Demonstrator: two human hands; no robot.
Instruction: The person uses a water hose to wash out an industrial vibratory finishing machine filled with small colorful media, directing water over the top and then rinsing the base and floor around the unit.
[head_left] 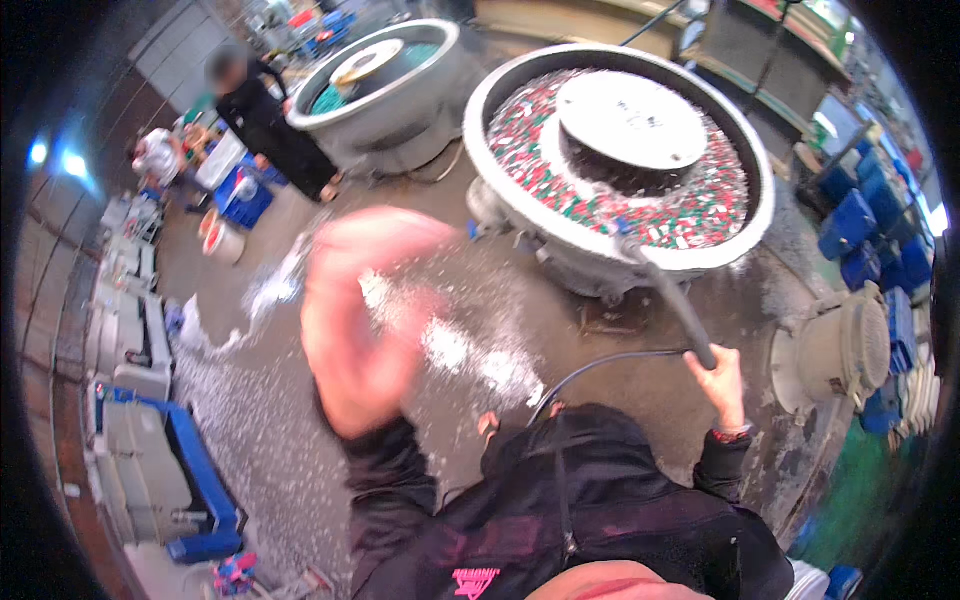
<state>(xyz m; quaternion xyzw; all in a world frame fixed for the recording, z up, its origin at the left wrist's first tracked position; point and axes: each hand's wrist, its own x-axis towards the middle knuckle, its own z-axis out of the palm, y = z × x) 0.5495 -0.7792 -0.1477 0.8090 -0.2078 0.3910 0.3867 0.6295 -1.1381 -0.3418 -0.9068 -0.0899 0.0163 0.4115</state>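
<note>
My left hand (pixel 360 320) is raised over the wet floor, smeared by motion. Its fingers and thumb look curved and apart, with floor showing in the gap and nothing held. In my right hand (pixel 722 385) is the lower end of a dark grey tube (pixel 675 300), wrapped by the fingers. The tube slants up to the rim of a large round grey tub (pixel 480 150), its far end at a small blue piece. A thin dark hose (pixel 610 360) runs toward that hand. Many small red, green and white pieces (pixel 530 165) fill the tub around a white round centre cover (pixel 630 118).
A second round tub (pixel 400 125) with teal contents stands behind, beside a person in black (pixel 265 125). Another person (pixel 160 155) is near blue crates (pixel 245 205) and buckets (pixel 222 242). White foam (pixel 455 350) streaks the floor. Blue bins (pixel 850 225) and a beige drum-like container (pixel 830 348) stand right.
</note>
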